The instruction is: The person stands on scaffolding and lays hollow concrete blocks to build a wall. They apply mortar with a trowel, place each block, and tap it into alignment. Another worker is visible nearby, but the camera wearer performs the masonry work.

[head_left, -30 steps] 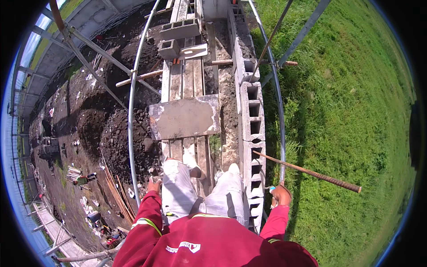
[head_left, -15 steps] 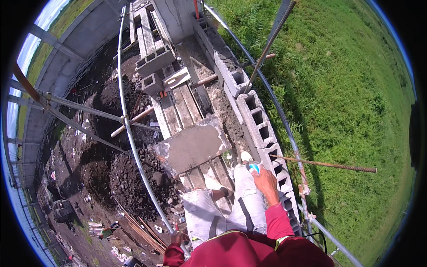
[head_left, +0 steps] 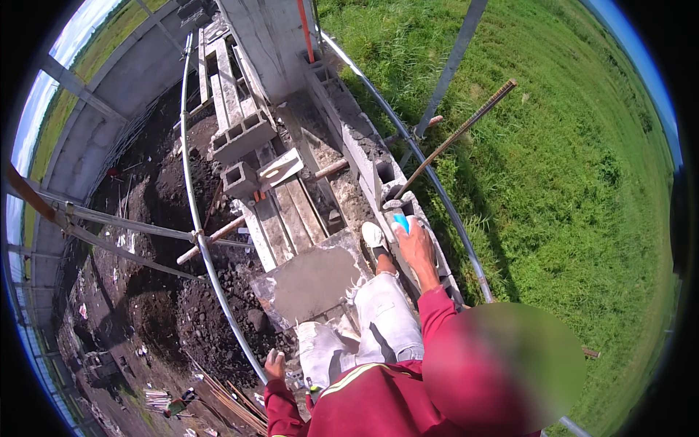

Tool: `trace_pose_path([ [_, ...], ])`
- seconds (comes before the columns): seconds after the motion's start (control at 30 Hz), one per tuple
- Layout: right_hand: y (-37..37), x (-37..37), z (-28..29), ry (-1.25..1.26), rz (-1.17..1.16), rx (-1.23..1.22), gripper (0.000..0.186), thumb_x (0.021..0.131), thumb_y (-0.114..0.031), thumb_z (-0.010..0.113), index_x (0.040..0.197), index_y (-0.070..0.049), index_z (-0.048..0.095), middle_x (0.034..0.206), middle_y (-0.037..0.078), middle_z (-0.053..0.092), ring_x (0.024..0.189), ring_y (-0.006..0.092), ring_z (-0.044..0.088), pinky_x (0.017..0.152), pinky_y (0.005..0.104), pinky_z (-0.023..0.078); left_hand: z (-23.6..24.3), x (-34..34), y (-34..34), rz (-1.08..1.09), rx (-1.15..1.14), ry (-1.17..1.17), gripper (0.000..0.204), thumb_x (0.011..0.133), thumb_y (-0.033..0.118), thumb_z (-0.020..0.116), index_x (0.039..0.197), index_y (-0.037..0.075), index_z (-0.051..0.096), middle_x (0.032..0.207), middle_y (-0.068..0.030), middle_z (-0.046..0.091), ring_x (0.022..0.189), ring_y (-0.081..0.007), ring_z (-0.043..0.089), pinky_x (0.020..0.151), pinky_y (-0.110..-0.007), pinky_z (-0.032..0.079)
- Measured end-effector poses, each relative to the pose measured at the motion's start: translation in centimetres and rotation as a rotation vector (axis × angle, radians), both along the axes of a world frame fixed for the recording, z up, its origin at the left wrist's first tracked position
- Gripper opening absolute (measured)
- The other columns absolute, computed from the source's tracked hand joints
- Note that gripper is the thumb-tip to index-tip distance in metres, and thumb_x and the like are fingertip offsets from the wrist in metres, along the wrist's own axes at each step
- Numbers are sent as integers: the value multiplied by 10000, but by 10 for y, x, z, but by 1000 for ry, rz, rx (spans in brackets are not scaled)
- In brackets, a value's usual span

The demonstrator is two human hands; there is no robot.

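Note:
My right hand [head_left: 416, 251] is closed on a small blue object [head_left: 400, 221], too small to identify, beside the row of hollow concrete blocks [head_left: 386, 175]. My left hand [head_left: 275, 364] is low at the left, beside a long pale pipe rail [head_left: 215, 283], its fingers loosely bent and apart, with nothing visible in them. A mortar-covered board [head_left: 309, 284] lies across the scaffold planks [head_left: 291, 218] under me, beside my right shoe [head_left: 373, 236].
Loose blocks [head_left: 240, 178] and a pale flat board [head_left: 280, 166] sit ahead by a concrete column [head_left: 258, 44]. Rebar [head_left: 455, 138] juts over the right rail [head_left: 459, 218] and grass [head_left: 568, 182]. Soil, rubble [head_left: 196, 306] and rods lie below left. A blurred patch covers the lower right.
My view has swung and moved forward. My right hand has risen from the side and moved forward with the blue object. My right foot has stepped forward beside the mortar board.

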State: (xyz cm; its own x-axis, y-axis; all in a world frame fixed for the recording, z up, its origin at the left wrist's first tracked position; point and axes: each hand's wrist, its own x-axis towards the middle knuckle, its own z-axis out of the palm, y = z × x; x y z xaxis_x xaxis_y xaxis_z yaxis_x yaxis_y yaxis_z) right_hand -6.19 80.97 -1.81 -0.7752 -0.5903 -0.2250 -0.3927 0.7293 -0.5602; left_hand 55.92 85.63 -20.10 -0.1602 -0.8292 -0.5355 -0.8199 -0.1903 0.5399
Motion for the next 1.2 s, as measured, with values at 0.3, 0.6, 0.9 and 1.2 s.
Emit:
trace_pose_path([
  [0.3,-141,-117,9,-61,316,5,427,931,-243,690,1251,22,590,983,335,714,977,543,673,848,604,516,59,-342,-140,58,249,288,687,979,379,691,1578,115,483,1504,-242,586,1376,-390,589,1159,-440,445],
  [0.6,-199,-130,-14,-275,175,182,564,898,-288,735,1299,83,594,1166,348,690,1118,531,651,978,557,510,124,-488,-260,-87,262,327,697,1007,380,691,1595,89,456,1572,-213,531,1422,-343,554,1168,-406,436],
  [0.9,-221,-155,-15,-181,56,322,584,948,-284,682,1409,51,550,1209,363,675,1154,524,647,989,567,513,100,-429,-392,-61,369,438,726,1002,323,697,1588,-13,430,1585,-204,509,1482,-298,470,1223,-366,359],
  [1.2,-253,-110,-39,-199,-419,301,678,950,-317,701,1493,32,495,1264,327,672,1175,491,648,1002,549,518,119,-356,-639,-280,392,139,671,1013,283,729,1550,-27,472,1424,-160,649,1261,-260,643,1093,-363,484],
])
